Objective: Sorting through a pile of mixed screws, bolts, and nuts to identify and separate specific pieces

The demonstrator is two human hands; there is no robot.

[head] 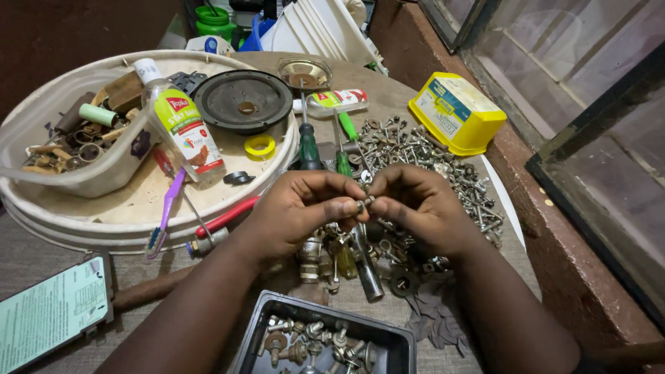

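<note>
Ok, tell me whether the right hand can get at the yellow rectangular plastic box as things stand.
Probably yes. The right hand sits just below the yellow rectangular plastic box, with only the flat scatter of loose metal screws and nuts between them. But its fingertips pinch a small metal fastener.

Yellow box [457, 113] with a blue-and-white label noted at the table's [41, 256] right edge; table covering grey; silver-grey screws and washers [422, 156] spread beside the box; round tray [131, 215] cream-white at the left edge; yellow tape ring [260, 145], black speaker cone [242, 101] and clear bottle [181, 125] with green-and-white label recorded on it; purple toothbrush [166, 208]; red-handled tool [225, 217]; black bin [388, 339] at the near edge.
</note>
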